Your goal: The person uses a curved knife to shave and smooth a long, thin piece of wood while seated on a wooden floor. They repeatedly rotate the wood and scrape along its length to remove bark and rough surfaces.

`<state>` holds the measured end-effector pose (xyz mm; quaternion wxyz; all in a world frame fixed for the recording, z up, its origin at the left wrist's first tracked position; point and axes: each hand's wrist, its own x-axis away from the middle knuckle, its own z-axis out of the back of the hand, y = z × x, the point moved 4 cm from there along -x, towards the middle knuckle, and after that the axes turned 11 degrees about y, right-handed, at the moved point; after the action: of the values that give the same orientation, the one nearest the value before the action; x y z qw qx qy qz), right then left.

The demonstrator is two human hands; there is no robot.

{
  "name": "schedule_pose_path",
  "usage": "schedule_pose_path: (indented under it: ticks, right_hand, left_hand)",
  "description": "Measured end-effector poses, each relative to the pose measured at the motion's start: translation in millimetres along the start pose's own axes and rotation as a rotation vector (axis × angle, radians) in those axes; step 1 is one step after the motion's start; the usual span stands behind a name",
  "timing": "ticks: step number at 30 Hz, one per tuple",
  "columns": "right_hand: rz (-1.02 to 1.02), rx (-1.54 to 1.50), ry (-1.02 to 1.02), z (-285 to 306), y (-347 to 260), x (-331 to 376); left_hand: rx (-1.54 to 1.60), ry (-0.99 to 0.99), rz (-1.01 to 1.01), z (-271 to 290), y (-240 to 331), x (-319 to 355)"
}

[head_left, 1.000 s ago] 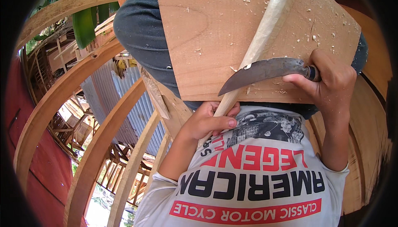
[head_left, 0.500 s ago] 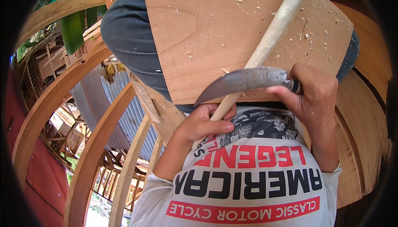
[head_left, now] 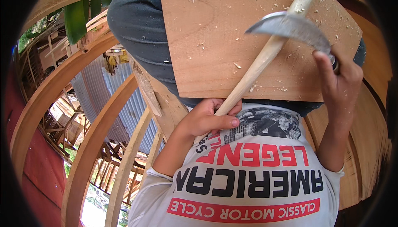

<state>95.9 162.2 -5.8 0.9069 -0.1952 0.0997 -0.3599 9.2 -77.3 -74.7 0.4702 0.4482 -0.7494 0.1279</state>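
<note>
My left hand (head_left: 203,119) is wrapped round the near end of a long pale wooden stick (head_left: 257,66), close against my shirt. The stick slants up to the right across a flat wooden board (head_left: 207,57) on my lap. My right hand (head_left: 343,76) is closed on the dark handle of a curved knife (head_left: 300,29), the handle mostly hidden by the fingers. Its broad blade lies across the upper part of the stick, tip pointing left. Whether the edge touches the wood I cannot tell.
Small wood shavings (head_left: 237,65) are scattered over the board. Curved wooden slats (head_left: 93,140) form a railing on the left, with corrugated metal sheets (head_left: 134,115) beyond. Brown wooden planks (head_left: 352,144) stand at the right. A green leaf (head_left: 76,26) hangs at upper left.
My right hand has carried the knife up and right along the stick, away from my left hand. The left hand keeps its hold on the stick. The view has shifted slightly.
</note>
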Motion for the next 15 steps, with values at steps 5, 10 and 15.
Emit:
schedule_pose_path:
  ticks: [5, 10, 15]
  right_hand:
    - [0.089, 0.01, -0.06, -2, -4, -1]
    - [0.059, -0.076, -0.067, -12, -11, 10]
    - [-0.1, -0.037, 0.077, 2, 24, -17]
  left_hand:
    - [-0.039, -0.009, -0.074, 0, 2, 1]
    - [-0.03, 0.01, 0.009, -2, 6, 2]
    - [-0.011, 0.041, -0.038, 0, 1, 4]
